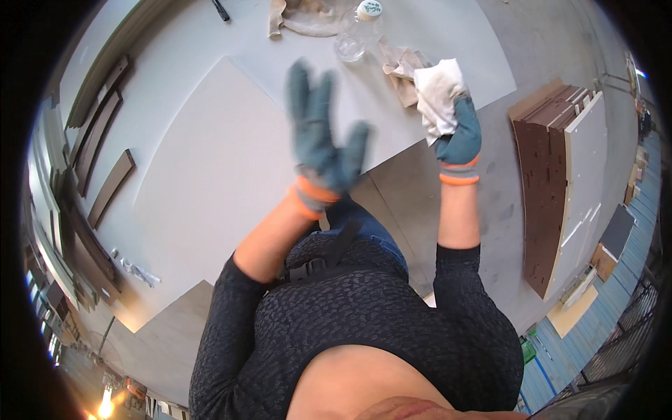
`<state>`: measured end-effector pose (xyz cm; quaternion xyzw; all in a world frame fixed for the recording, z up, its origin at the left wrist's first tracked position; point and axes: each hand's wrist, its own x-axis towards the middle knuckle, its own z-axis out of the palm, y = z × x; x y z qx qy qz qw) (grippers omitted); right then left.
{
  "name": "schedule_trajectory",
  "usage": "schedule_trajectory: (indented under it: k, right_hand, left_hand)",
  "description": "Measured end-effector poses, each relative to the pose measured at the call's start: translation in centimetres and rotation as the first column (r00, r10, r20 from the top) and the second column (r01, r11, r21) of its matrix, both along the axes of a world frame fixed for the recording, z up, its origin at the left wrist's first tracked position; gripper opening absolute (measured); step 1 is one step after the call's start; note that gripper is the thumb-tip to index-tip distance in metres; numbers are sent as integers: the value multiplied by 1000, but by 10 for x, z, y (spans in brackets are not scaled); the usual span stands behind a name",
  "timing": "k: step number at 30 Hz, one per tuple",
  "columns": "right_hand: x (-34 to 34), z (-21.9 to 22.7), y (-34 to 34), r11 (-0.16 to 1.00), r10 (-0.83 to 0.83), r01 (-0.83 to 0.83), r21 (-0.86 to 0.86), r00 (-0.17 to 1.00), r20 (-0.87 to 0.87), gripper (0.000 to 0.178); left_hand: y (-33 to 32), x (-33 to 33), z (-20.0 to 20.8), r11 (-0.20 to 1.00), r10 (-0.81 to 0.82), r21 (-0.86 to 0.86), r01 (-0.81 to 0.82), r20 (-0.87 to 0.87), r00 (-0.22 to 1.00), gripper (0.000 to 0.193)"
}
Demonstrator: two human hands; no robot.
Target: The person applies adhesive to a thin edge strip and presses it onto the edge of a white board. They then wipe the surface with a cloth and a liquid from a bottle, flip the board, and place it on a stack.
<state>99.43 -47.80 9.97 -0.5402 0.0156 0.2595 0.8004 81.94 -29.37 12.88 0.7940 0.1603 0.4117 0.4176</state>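
Both my hands wear blue-green work gloves with grey and orange cuffs. My left hand [322, 133] is raised over a large white panel [203, 147], its fingers spread and slightly blurred, holding nothing. In my right hand [460, 136] a crumpled white cloth [438, 96] is gripped, near the right edge of the white table [483, 49]. Just left of that cloth lies a beige rag [402, 66]. A clear plastic bottle [355, 35] with a white cap is beside the rag, toward the far side.
Another beige cloth [311, 17] and a black marker [221, 10] lie at the far edge. Brown strips [112, 187] rest along the left side. To the right, a stack of brown and white panels [549, 182] rises from the grey floor [490, 224].
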Motion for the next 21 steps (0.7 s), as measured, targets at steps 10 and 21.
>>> schedule_trajectory:
  k: [10, 21]
  right_hand:
    - [-29, -10, -65, 548, 665, 505, -667, 221, 713, 44]
    - [-45, -31, -21, 965, 56, -36, -261, 996, 70, 48]
  left_hand:
    - [-54, 37, -74, 956, -288, -125, 266, -223, 931, 91]
    - [63, 152, -123, 970, 239, 10, -242, -189, 952, 137]
